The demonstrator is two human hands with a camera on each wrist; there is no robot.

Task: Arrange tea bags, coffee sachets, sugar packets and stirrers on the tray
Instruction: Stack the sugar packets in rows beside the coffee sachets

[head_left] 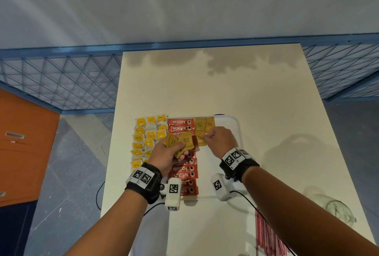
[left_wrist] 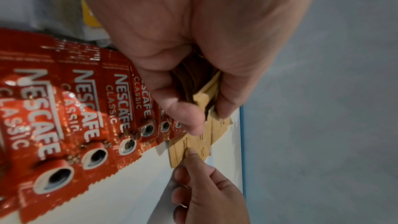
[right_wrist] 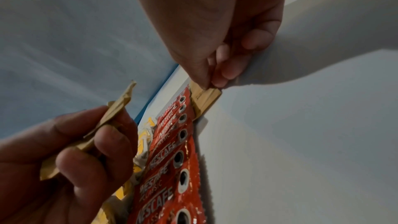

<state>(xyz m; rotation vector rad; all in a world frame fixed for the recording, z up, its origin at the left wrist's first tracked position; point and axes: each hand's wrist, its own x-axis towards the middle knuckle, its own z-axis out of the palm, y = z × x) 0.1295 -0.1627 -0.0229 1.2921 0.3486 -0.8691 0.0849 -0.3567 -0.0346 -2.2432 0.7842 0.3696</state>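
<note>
A cream table (head_left: 256,101) stands against a pale wall, with blue wire fencing (head_left: 61,79) behind and an orange cabinet (head_left: 22,145) to the left. On its white tray (head_left: 235,124) lie yellow tea bags (head_left: 143,134), red coffee sachets (head_left: 180,125) and brown sugar packets (head_left: 205,124). The left hand (head_left: 166,156) grips a fan of sugar packets above the sachets; the right hand (head_left: 218,137) pinches one packet lying on the tray. Red stirrers (head_left: 266,235) lie near the table's right front.

White tray (head_left: 238,130) has yellow tea bags (head_left: 143,138) left, a column of red Nescafe sachets (head_left: 185,171) mid, brown sugar packets (head_left: 205,125) top right, and red stirrers (head_left: 266,235) off-tray on the desk.
</note>
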